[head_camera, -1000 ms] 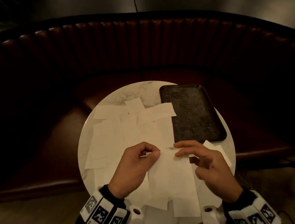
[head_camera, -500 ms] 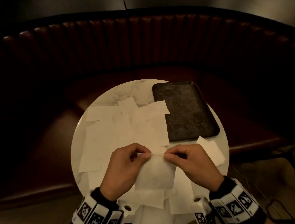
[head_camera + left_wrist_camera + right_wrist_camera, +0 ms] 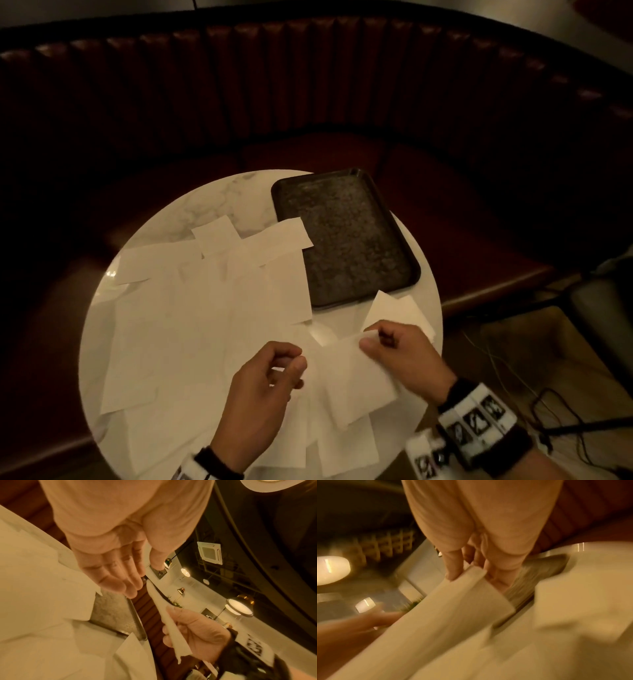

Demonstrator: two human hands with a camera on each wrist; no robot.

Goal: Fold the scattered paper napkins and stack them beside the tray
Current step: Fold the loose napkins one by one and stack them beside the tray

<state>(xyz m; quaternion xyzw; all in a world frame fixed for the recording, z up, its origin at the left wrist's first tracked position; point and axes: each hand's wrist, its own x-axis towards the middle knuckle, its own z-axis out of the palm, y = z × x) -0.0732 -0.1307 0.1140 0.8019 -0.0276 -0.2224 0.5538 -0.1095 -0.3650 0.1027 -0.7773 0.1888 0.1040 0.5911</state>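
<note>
We are holding a folded napkin [image 3: 356, 383] just above the near edge of the round white table [image 3: 219, 202], and our right hand [image 3: 400, 359] is pinching its far corner between thumb and forefinger, the sheet hanging down toward us from that grip. In the right wrist view, which is blurred, the thumb and fingers [image 3: 453, 566] are clamping the doubled edge of the napkin [image 3: 447, 615]. Our left hand [image 3: 263, 387] is hovering just to the left of the sheet with fingers loosely curled; in the left wrist view its fingers [image 3: 120, 574] are lying relaxed and apart from the paper, gripping nothing. Under and around both hands the loose napkins [image 3: 191, 318] are lying overlapped across the left and middle of the tabletop. Just beyond our right hand a small pile of folded napkins [image 3: 394, 308] is resting by the near edge of the dark tray [image 3: 346, 240]; we cannot tell whether it is touching the tray. One loose sheet is overlapping the tray's left rim. Farther off, the curved red booth seat [image 3: 308, 85] is wrapping around the table.
</note>
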